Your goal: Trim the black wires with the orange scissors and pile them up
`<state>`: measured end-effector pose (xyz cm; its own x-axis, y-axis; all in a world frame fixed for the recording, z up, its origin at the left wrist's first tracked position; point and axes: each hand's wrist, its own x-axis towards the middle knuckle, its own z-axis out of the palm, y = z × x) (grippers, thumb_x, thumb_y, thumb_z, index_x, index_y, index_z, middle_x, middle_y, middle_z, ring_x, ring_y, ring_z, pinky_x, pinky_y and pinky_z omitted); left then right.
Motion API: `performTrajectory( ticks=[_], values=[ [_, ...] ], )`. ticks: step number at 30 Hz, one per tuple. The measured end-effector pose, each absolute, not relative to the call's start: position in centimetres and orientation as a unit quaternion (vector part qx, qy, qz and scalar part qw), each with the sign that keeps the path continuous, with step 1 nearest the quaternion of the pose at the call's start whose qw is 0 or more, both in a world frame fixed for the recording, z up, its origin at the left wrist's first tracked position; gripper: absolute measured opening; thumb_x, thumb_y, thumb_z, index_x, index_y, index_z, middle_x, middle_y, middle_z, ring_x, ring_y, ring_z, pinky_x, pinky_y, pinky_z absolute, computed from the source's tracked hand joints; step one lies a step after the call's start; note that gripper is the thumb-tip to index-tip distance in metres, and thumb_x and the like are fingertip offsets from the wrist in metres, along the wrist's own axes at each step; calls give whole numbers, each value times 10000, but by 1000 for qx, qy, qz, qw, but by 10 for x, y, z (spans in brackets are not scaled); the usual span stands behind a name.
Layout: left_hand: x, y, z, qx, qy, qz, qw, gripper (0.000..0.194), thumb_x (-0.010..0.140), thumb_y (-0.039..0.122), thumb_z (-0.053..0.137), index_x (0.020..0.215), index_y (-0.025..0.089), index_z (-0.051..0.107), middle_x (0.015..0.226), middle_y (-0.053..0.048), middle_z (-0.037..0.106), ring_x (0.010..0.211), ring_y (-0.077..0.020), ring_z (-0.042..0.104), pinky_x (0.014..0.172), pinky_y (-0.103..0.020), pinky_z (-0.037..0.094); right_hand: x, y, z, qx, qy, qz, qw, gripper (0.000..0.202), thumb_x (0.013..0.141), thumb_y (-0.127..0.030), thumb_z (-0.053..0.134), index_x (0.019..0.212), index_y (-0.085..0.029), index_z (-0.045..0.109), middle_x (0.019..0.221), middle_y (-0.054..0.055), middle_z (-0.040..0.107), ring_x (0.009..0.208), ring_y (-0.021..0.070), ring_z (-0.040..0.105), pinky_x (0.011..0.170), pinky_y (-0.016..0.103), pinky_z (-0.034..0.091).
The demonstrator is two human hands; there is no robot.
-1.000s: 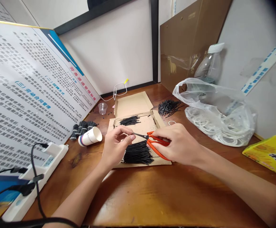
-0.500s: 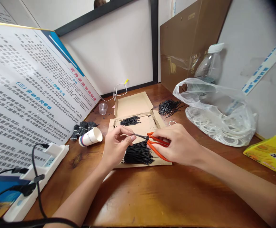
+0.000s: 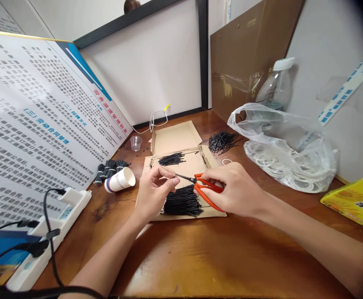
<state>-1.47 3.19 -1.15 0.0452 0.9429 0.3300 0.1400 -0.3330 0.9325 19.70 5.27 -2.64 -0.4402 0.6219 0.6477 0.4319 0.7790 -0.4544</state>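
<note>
My right hand (image 3: 234, 189) grips orange-handled scissors (image 3: 211, 199), with the dark blades pointing left. The blade tips reach the fingertips of my left hand (image 3: 156, 189), which are pinched together; what sits between them is too small to make out. Below the blades, a thick row of short black sticks or wires (image 3: 183, 201) lies on the near part of an opened cardboard box (image 3: 196, 168). A smaller black bunch (image 3: 171, 158) rests farther back on the cardboard.
A loose black pile (image 3: 221, 142) lies right of the box. At left are tied black bundles (image 3: 110, 170), a tipped paper cup (image 3: 119, 180), a clear plastic cup (image 3: 136, 143) and a power strip (image 3: 56, 226). A plastic bag of white bands (image 3: 290, 166) and a bottle (image 3: 275, 85) stand at right.
The view has shifted very slightly. Both hands and the scissors hold nearly the same pose.
</note>
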Motion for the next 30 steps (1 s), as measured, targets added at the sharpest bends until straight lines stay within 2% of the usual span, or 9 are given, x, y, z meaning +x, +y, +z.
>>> performTrajectory(
  ticks=[9, 16, 30],
  values=[
    [-14, 32, -12, 613, 439, 531, 386, 292, 744, 224, 826, 700, 144, 548, 779, -10, 638, 560, -88, 608, 517, -223, 561, 195, 53, -29, -305, -849, 105, 419, 245, 832, -232, 571, 607, -154, 630, 472, -41, 469, 463, 75, 301, 495, 245, 256],
    [-14, 32, -12, 611, 430, 538, 389, 297, 739, 220, 830, 701, 145, 545, 783, -13, 633, 575, -92, 603, 506, -217, 557, 196, 52, -28, -314, -844, 113, 421, 255, 819, -236, 582, 576, -163, 600, 460, -56, 396, 466, 75, 249, 492, 244, 247],
    [-15, 32, -14, 610, 428, 536, 397, 324, 740, 216, 832, 694, 151, 518, 771, -4, 629, 581, -92, 603, 507, -210, 551, 197, 53, -28, -313, -846, 100, 421, 244, 824, -226, 561, 595, -162, 615, 471, -36, 466, 470, 83, 304, 500, 252, 249]
  ],
)
